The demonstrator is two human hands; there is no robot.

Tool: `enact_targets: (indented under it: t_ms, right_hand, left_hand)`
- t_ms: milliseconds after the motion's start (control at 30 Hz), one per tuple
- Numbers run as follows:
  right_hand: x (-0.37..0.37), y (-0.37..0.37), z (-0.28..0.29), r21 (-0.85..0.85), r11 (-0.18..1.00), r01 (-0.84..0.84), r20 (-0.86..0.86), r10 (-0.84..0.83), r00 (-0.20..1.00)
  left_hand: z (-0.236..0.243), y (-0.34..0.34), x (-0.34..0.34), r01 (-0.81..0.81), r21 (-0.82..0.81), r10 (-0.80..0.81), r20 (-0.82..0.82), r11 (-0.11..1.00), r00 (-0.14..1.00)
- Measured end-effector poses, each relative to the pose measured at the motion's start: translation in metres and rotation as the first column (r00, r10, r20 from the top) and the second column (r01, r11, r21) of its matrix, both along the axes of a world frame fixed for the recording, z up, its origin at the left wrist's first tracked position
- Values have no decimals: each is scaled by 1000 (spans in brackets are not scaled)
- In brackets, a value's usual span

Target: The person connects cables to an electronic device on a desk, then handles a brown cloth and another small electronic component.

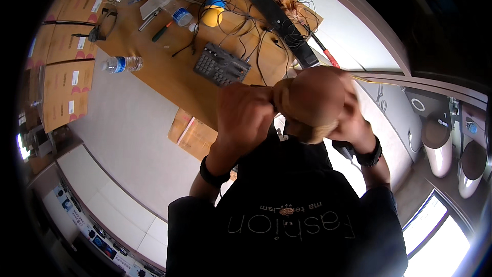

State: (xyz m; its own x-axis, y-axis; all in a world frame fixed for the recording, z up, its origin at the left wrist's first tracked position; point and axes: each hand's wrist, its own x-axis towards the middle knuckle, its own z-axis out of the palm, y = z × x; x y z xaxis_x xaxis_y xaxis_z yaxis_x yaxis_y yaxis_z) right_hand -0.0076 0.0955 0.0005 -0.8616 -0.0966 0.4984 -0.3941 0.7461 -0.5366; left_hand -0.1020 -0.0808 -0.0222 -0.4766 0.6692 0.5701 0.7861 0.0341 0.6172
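Close in front of my chest, both hands hold a round, smooth, brown-and-tan thing (315, 95). Its kind I cannot make out, and motion blurs it a little. My left hand (245, 118) has its fingers curled in against the left side of it. On the opposite side, my right hand (353, 118) wraps round its edge, with part of its fingers hidden behind the thing. Each wrist wears a dark band. Just beyond my left hand, a black keypad device (221, 65) with many buttons lies on the wooden table (169, 74).
Tangled black cables and a long black bar (282, 23) cross the table. A clear bottle (123, 64) lies near its left edge. Farther back are another bottle (180, 16), a screwdriver (162, 32) and a yellow ball (212, 16). Cardboard boxes (66, 92) stand left; toilets (437, 143) stand right.
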Motion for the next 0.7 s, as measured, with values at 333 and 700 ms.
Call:
enact_targets:
  t_ms: [333,700]
  right_hand:
    - [6,-18,-40,-553,819,154,257,-8,966]
    - [-12,-1,-25,-255,959,-128,203,182,962]
  left_hand:
    - [-16,-14,14,-11,49,15,-66,999,998]
    - [-20,-23,13,-13,61,17,-76,998,997]
